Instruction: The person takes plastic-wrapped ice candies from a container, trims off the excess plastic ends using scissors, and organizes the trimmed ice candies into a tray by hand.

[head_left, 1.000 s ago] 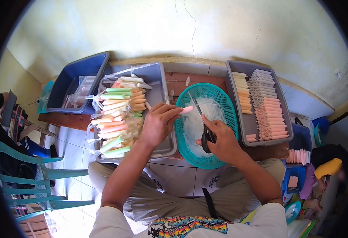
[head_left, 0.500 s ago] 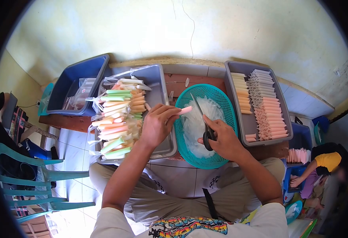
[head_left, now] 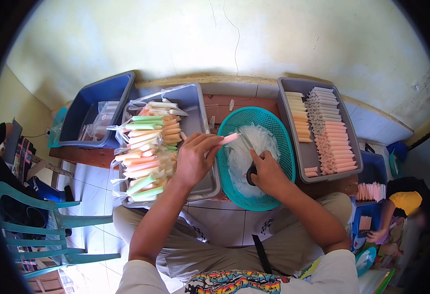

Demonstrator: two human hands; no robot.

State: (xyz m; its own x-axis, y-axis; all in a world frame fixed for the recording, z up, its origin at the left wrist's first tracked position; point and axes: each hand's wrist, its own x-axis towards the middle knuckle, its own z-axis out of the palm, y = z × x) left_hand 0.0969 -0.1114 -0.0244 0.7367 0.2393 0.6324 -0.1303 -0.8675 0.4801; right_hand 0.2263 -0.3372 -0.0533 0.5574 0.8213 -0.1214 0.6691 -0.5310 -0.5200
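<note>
My left hand [head_left: 196,156] is closed around a pink ice-pop tube [head_left: 229,138], whose end sticks out to the right. In my right hand [head_left: 269,172] are black-handled scissors [head_left: 250,173]; their blades point up and left, with the tips close to the tube's end. Whether the blades touch the tube I cannot tell. Below both hands stands a turquoise mesh basket [head_left: 290,147] holding clear plastic scraps [head_left: 244,161]. To the left, a grey tray [head_left: 194,105] holds a heap of filled tubes [head_left: 144,156] in green, orange, pink and white, with loose plastic ends.
A second grey tray [head_left: 286,84] on the right holds neat rows of tubes [head_left: 336,142]. A blue bin [head_left: 126,83] with plastic packs stands at far left. A green plastic chair [head_left: 33,234] is at lower left. Another person [head_left: 405,202] works at lower right beside blue bins [head_left: 371,169].
The scissors have shifted left and turned, bringing their tips from above the basket's middle to the end of the pink tube. My left hand has moved only slightly.
</note>
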